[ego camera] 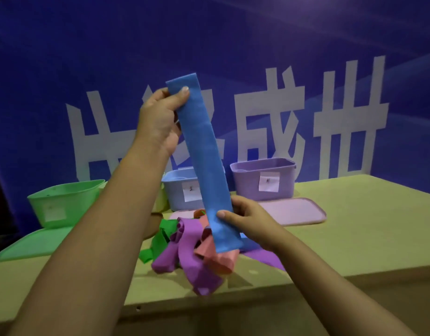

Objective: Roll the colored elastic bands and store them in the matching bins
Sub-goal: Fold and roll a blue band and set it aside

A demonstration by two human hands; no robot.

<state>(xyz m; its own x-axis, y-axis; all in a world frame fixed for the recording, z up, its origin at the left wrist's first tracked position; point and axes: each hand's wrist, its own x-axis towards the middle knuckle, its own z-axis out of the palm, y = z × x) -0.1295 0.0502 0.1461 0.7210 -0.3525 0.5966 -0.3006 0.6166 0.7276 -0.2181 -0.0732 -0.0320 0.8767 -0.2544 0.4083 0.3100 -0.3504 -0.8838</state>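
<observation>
tan table point(354, 226), blue banner point(88, 57) — white characters point(277, 122)

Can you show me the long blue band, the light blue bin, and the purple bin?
long blue elastic band point(204, 151), head view, middle of the strip.
light blue plastic bin point(175, 192), head view, front wall.
purple plastic bin point(248, 183), head view, front wall.

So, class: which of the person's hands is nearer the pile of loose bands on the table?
Right. The right hand grips the blue band's lower end just above the pile of loose bands; the left hand holds the upper end, raised well above it.
</observation>
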